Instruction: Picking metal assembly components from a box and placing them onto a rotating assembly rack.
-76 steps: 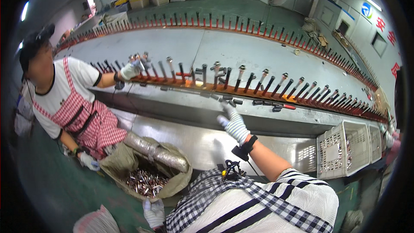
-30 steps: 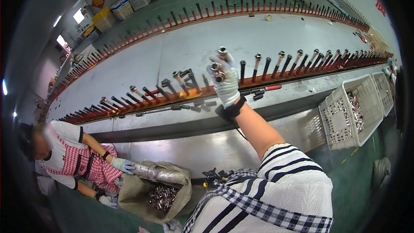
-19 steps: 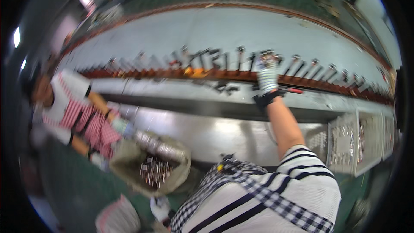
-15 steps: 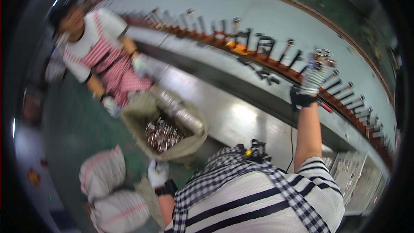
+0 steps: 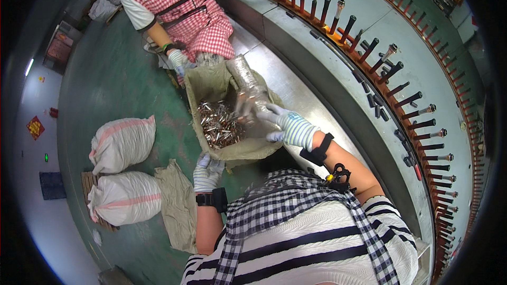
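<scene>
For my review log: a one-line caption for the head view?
Gloved right hand reaches into sack of small metal parts; left hand beside it.

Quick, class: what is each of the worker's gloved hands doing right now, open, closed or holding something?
Left hand: closed on the near edge of the tan sack of small metal parts.
Right hand: fingers spread over the sack, grip cannot be told.

You can see two full white sacks (image 5: 122, 142); one open sack (image 5: 224, 121) of shiny metal parts; two gloved hands of yours.
</scene>
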{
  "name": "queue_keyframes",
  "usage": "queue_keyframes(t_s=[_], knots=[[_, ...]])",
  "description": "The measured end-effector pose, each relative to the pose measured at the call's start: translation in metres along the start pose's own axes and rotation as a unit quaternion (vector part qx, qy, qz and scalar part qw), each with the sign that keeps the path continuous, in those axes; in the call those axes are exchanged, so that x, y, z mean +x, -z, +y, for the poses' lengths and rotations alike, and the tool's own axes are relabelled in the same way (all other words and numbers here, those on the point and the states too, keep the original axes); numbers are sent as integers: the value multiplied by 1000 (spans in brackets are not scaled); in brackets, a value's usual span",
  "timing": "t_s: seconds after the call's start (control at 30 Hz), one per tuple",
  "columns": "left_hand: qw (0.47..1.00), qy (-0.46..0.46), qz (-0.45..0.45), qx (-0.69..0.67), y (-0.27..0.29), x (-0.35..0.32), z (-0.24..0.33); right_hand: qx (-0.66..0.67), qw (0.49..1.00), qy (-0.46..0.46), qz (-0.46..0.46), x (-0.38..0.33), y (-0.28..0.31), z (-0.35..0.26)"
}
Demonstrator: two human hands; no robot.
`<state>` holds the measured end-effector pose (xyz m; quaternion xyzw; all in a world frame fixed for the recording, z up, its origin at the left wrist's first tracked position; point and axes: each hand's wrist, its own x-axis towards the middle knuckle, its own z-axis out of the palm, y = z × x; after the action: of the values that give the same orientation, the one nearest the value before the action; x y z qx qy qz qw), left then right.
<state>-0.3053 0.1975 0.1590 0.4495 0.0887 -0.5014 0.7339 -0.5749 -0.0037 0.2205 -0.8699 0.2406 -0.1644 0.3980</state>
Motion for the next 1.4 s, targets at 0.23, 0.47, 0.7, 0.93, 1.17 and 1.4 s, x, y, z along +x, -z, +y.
queue_keyframes(t_s=[0.23,0.47,0.7,0.93,1.17,1.4], knots=[[998,37,-49,12,-10,11,1,53,981,-172,78,-97,-11,54],[990,115,-83,23,68,57,24,7,902,-277,330,-187,36,66],[984,149,-47,83,13,37,9,73,636,-109,760,-195,112,97],[953,260,-90,126,34,49,24,110,655,-202,719,-139,225,123],[926,373,-57,18,38,41,36,61,480,15,875,-149,185,32],[958,268,-70,69,0,6,19,144,527,-156,823,-201,194,107]])
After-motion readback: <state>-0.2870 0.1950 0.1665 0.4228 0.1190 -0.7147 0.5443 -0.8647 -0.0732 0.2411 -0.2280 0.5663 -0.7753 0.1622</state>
